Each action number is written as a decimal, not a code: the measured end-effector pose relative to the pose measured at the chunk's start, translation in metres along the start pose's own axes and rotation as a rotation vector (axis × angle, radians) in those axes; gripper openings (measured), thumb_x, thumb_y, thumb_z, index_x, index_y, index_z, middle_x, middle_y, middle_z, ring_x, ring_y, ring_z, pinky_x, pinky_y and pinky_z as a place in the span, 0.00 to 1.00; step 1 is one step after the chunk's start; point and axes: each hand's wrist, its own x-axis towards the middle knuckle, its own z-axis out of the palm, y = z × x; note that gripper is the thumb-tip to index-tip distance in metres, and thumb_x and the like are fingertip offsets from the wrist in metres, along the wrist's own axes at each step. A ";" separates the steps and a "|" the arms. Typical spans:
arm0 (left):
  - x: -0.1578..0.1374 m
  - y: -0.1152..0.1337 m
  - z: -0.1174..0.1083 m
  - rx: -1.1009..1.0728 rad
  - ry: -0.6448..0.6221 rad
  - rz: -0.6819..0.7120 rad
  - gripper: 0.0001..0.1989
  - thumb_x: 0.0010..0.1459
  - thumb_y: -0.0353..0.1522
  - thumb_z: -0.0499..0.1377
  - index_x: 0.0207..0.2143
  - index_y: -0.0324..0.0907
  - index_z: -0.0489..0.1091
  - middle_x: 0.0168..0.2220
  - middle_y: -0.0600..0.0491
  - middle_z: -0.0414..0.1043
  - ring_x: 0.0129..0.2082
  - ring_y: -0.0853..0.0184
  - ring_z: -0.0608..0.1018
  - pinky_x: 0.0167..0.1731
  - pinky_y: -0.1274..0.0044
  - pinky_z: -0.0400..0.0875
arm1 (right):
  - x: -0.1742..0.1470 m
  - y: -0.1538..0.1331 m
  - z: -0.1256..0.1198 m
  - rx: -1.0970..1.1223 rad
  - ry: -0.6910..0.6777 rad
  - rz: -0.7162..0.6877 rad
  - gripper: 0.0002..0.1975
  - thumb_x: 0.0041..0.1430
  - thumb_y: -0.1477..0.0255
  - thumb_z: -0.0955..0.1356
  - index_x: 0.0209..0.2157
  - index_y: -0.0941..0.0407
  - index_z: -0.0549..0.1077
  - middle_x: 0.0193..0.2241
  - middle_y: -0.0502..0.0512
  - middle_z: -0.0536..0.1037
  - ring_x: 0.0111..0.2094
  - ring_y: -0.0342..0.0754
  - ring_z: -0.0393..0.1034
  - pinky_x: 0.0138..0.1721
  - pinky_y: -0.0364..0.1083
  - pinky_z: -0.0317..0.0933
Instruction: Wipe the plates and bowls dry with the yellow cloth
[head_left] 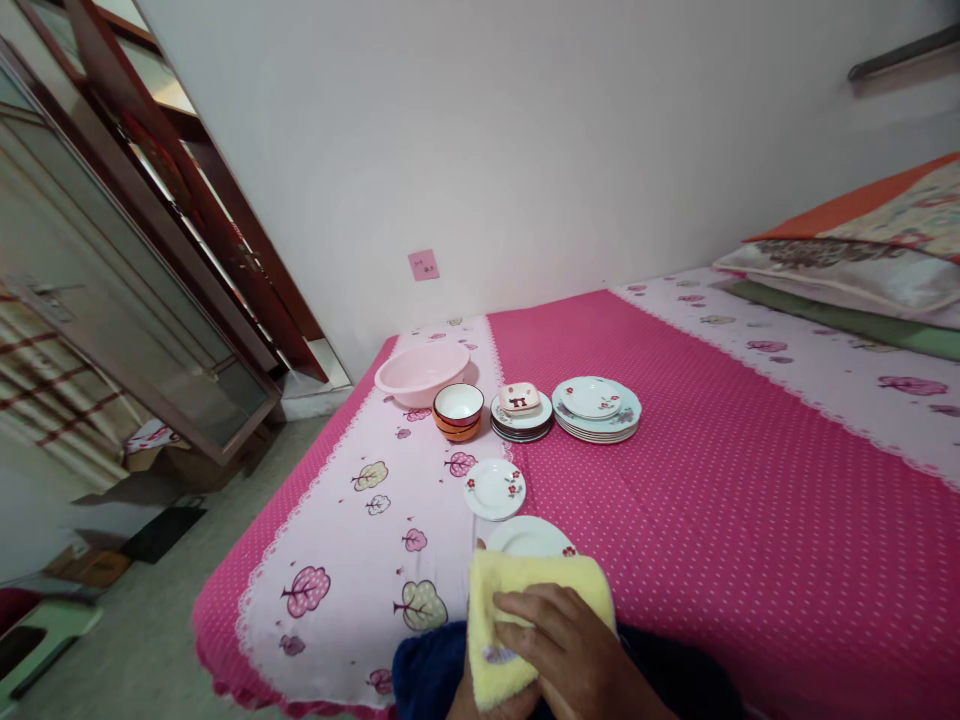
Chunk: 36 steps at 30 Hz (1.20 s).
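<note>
A yellow fluffy cloth (540, 580) covers the near part of a white plate (529, 535) with red flowers, just above my lap. My right hand (562, 640) presses on the cloth from above, fingers bent over it. Most of my left hand (466, 695) is hidden under the cloth and plate; a fingertip shows at the plate's left edge, gripping it. Just beyond lies a small white plate (495, 488) with red flowers, flat on the bedspread.
Across the bed (720, 480) stand stacked bowls (460, 405), a dark-edged plate stack (523, 430) topped by a small dish (519, 397), another plate stack (598, 415) and a pink basin (422, 373). Pillows (847, 270) lie at right. A green stool (56, 635) stands at lower left.
</note>
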 end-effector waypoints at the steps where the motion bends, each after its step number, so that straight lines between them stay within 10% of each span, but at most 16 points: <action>1: -0.001 -0.002 0.000 0.005 0.005 0.026 0.28 0.71 0.46 0.44 0.55 0.41 0.75 0.39 0.39 0.81 0.40 0.50 0.85 0.42 0.61 0.81 | 0.003 0.000 0.001 -0.014 0.013 -0.003 0.17 0.67 0.78 0.62 0.54 0.53 0.73 0.52 0.59 0.81 0.48 0.52 0.75 0.49 0.50 0.69; 13: -0.007 0.005 0.016 -0.241 -0.326 -0.158 0.31 0.67 0.51 0.51 0.54 0.36 0.76 0.56 0.41 0.78 0.62 0.54 0.74 0.63 0.63 0.67 | 0.015 0.029 -0.003 -0.389 0.140 0.148 0.17 0.65 0.82 0.62 0.50 0.55 0.76 0.51 0.59 0.82 0.47 0.56 0.72 0.46 0.51 0.60; 23: 0.005 0.021 0.031 -0.167 -0.380 -0.131 0.33 0.62 0.53 0.56 0.49 0.33 0.79 0.48 0.37 0.82 0.54 0.46 0.79 0.56 0.59 0.70 | -0.004 0.007 -0.024 -0.297 0.083 0.165 0.13 0.69 0.77 0.61 0.45 0.53 0.76 0.45 0.53 0.83 0.42 0.53 0.71 0.43 0.50 0.57; 30: -0.016 0.002 0.003 0.429 -0.151 0.541 0.17 0.63 0.45 0.59 0.38 0.44 0.81 0.35 0.45 0.81 0.47 0.49 0.81 0.47 0.54 0.75 | 0.017 -0.021 -0.003 -0.156 0.276 -0.026 0.15 0.75 0.69 0.59 0.41 0.52 0.77 0.41 0.49 0.83 0.37 0.48 0.70 0.39 0.47 0.59; 36: -0.030 -0.035 0.012 0.527 0.196 0.860 0.10 0.53 0.33 0.66 0.40 0.47 0.77 0.45 0.46 0.78 0.64 0.40 0.67 0.65 0.40 0.49 | 0.029 -0.019 0.013 -0.187 0.170 -0.025 0.13 0.71 0.65 0.64 0.49 0.53 0.76 0.45 0.57 0.81 0.44 0.52 0.71 0.45 0.50 0.66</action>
